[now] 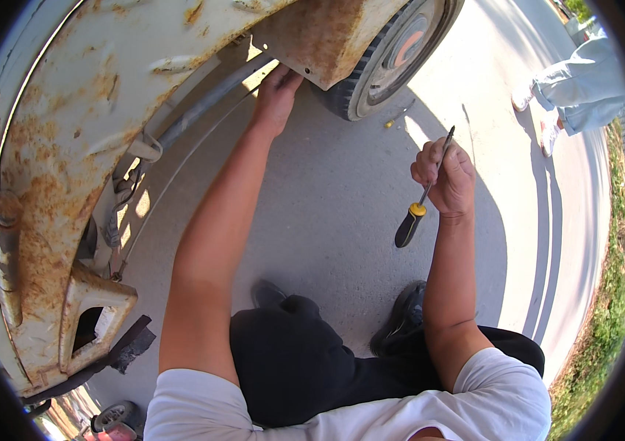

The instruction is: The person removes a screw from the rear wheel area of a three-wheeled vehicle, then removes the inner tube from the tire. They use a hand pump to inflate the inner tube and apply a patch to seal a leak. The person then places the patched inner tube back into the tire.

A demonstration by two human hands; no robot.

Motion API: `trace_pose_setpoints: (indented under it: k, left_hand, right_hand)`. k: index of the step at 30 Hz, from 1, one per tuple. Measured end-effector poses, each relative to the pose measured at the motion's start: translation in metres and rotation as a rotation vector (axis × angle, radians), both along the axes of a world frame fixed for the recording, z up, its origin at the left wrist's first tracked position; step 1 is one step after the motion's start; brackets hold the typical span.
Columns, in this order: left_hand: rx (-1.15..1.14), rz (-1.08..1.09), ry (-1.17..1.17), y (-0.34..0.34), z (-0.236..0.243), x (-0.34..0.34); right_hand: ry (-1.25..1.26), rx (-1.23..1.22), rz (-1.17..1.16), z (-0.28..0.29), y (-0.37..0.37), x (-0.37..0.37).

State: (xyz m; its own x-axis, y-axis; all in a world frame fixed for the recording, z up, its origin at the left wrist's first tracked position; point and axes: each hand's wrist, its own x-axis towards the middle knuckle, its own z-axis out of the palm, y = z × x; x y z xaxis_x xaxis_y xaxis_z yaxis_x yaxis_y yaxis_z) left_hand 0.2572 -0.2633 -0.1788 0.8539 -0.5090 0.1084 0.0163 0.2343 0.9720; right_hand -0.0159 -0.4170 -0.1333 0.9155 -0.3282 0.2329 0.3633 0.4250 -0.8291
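My left hand reaches under the lower corner of a rusty, bent metal panel at the top, fingers curled and partly hidden behind it; what they grip is unclear. Beside it runs a grey tube, with a thin cable below. My right hand is closed round the metal shaft of a screwdriver, whose tip points up and yellow-and-black handle hangs below my fingers.
Rusty vehicle bodywork fills the left, with a wheel at the top. A small yellow-tipped object lies on the concrete. A person's legs are at upper right, beside a grass verge.
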Motion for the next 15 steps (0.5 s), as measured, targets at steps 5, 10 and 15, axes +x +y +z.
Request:
trace_pose_setpoints:
  k: [5,10,15]
  left_hand:
    - [0.063,-0.078,0.266,0.001,-0.015,0.011]
    - [0.124,-0.072,0.255,-0.001,-0.001,0.002]
    - [0.118,-0.04,0.188,0.001,0.008,0.006]
  right_hand:
    - [0.008,0.023,0.0,0.0,0.008,0.003]
    - [0.015,0.044,0.003,-0.008,0.007,0.002]
    - [0.011,0.139,0.0,-0.018,0.003,0.007]
